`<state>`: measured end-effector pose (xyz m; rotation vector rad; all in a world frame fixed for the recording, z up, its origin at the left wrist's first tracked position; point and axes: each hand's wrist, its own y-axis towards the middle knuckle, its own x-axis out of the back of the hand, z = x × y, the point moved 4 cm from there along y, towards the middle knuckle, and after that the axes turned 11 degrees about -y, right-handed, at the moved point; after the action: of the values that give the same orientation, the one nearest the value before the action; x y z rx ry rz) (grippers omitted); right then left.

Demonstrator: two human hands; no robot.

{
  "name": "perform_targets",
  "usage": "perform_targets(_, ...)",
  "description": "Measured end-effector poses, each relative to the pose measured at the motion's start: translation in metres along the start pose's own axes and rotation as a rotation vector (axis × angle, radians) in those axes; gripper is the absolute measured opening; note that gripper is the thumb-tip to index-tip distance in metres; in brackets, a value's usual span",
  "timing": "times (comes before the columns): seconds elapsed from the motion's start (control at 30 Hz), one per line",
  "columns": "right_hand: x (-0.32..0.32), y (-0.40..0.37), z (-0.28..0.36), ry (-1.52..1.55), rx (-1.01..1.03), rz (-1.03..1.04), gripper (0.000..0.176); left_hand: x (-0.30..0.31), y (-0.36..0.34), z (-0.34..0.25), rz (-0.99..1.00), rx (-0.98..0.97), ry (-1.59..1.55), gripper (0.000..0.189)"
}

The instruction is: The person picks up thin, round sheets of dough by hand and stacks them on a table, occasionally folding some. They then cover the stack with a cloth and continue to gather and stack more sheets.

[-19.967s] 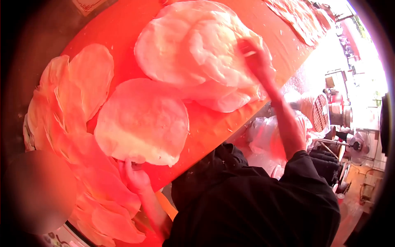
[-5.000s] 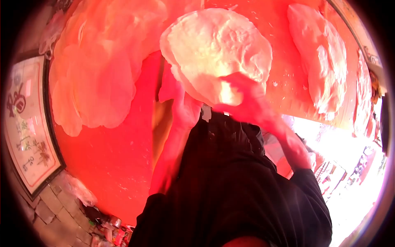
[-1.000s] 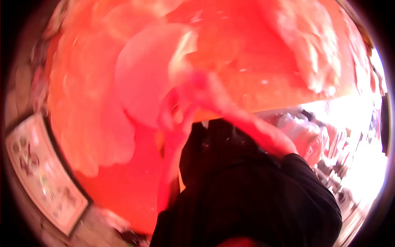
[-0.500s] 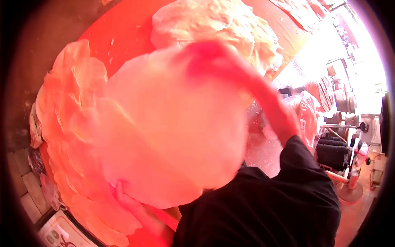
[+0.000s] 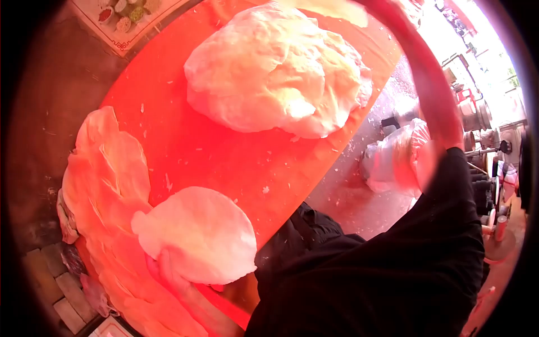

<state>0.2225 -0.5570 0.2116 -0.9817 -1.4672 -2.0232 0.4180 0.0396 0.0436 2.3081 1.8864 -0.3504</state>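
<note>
My left hand (image 5: 170, 271) is at the lower left, closed on the near edge of a pale, thin round flatbread (image 5: 202, 233), with a finger or thumb lying over its top. Beside it, a long overlapping layer of similar flatbreads (image 5: 112, 174) runs along the table's left edge. A large heap of flatbreads (image 5: 275, 67) lies farther up the table. My right forearm (image 5: 429, 73) stretches to the top edge, where my right hand is cut off. Near it at the top, part of another pale sheet (image 5: 334, 7) shows.
The red-orange table (image 5: 185, 146) has scattered crumbs. Right of it, a plastic-wrapped bundle (image 5: 393, 160) stands on the floor, with pots and equipment (image 5: 477, 118) beyond. Bricks (image 5: 70, 297) lie at lower left, and a printed board with food pictures (image 5: 126, 22) is at upper left.
The large pale sheet that covered the middle no longer does so, exposing the tabletop and heap. My right hand has swung up and right, out of frame; my left hand stays near its place.
</note>
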Motion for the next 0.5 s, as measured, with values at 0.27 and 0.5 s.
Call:
perform_targets(0.27, -0.205, -0.226, -0.016, -0.162, -0.058, 0.437, 0.044, -0.176, 0.056, -0.043, 0.559, 0.049, -0.071, 0.040)
perform_targets(0.5, -0.228, -0.266, 0.007, -0.377, -0.329, 0.412, 0.059, -0.299, 0.049, -0.070, 0.948, 0.222, -0.779, 0.037)
